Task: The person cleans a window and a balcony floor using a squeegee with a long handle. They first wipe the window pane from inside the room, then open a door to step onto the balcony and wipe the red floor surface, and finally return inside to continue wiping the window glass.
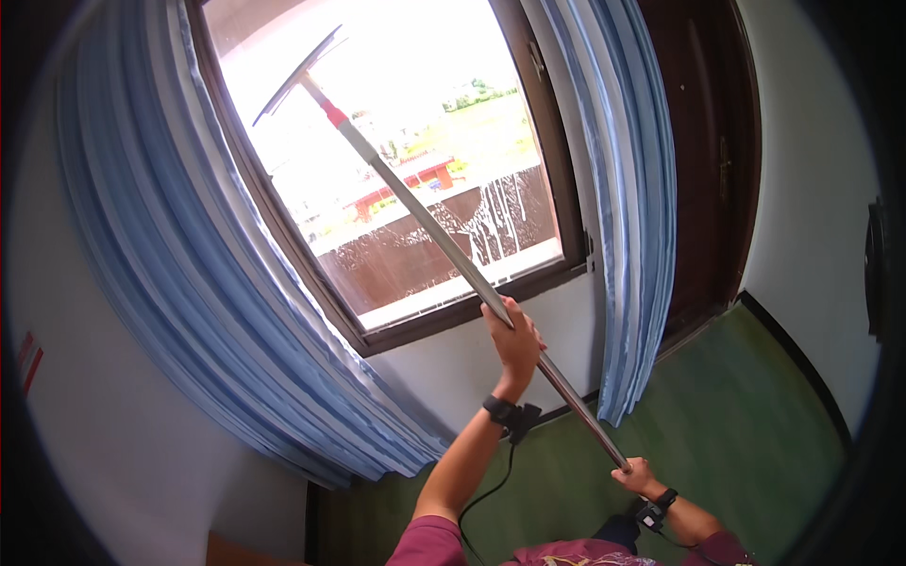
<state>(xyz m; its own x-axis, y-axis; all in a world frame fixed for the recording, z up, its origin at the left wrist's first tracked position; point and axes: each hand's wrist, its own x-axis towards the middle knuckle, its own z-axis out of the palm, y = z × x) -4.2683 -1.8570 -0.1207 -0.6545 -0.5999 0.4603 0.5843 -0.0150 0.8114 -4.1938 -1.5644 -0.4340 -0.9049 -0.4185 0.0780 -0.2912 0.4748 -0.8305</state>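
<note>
My left hand (515,339) is wrapped around the middle of a long metal pole (442,240), just below the window frame. Lower down, my right hand (635,475) grips the pole's bottom end. At the top of the pole a window squeegee (297,74) lies slanted over the upper left of the window pane (417,92); bright glare hides whether its blade touches the glass. A red collar (333,113) sits below the squeegee head. Wet streaks of foam (495,219) run down the lower right of the pane.
Striped blue curtains (177,269) hang left of the brown window frame (453,322), with another curtain (637,212) on its right. A dark wooden door (701,141) stands beyond it. The floor (736,410) is green. A cable (488,488) trails from my left wrist strap.
</note>
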